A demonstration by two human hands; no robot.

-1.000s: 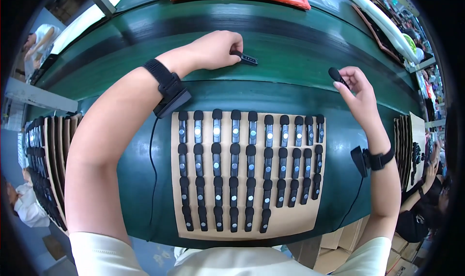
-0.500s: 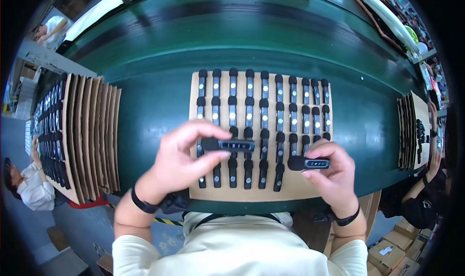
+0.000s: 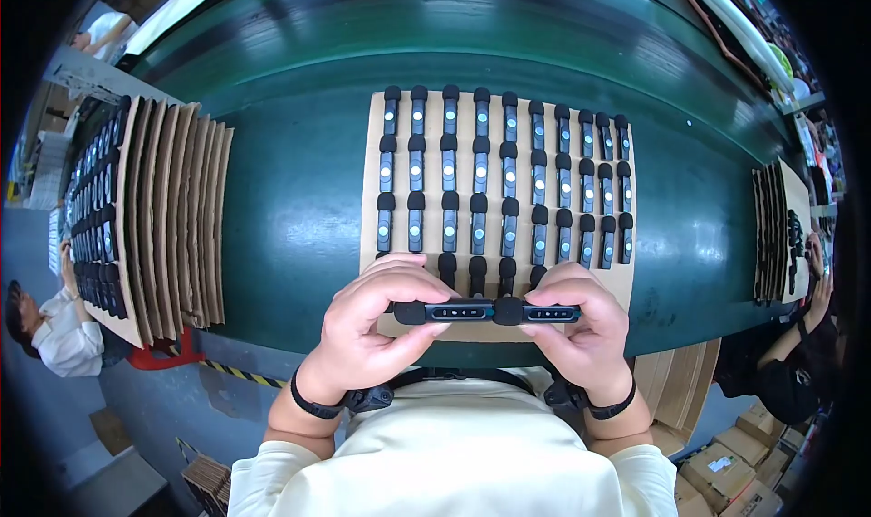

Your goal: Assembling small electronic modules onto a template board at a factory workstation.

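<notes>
Hands (image 3: 367, 326) (image 3: 585, 326) holding black microphones (image 3: 460, 314) (image 3: 551, 315) partly hide the lowest microphone row (image 3: 477, 275).

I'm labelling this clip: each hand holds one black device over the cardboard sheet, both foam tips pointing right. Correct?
Not quite: the head view shows both foam tips pointing left. The left hand and right hand do each hold one black device over the cardboard sheet.
</notes>
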